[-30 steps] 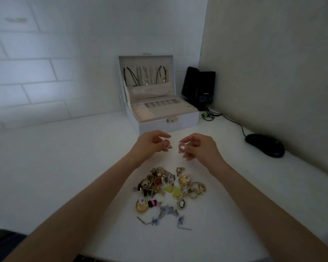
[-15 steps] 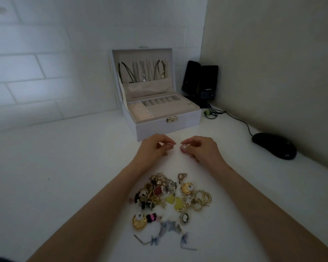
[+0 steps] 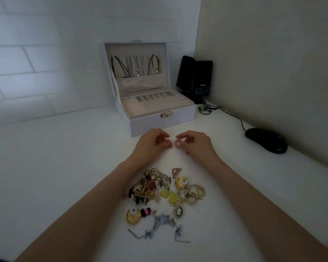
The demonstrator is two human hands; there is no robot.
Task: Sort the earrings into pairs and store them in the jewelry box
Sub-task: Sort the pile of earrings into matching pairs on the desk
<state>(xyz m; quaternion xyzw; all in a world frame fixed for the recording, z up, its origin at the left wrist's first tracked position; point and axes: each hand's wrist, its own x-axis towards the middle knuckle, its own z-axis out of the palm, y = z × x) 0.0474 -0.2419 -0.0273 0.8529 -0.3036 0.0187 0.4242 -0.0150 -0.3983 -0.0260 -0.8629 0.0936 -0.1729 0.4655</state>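
Dim white tabletop (image 3: pixel 64 167), left hand (image 3: pixel 150 146) and right hand (image 3: pixel 197 146) now crept up to the jewelry box (image 3: pixel 159 122), each pinching a pinkish earring (image 3: pixel 168 144), so one pair looks matched.

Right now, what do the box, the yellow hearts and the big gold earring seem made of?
Box: pale matte outside, perhaps faux leather; the beige lining looks velvety; the clasp looks like brassy metal.
Yellow hearts: opaque with a soft sheen, likely plastic or resin.
Gold earring: glossy gold-toned metal, judging by its bright highlights, with a white pearl-like bead; real gold cannot be told.
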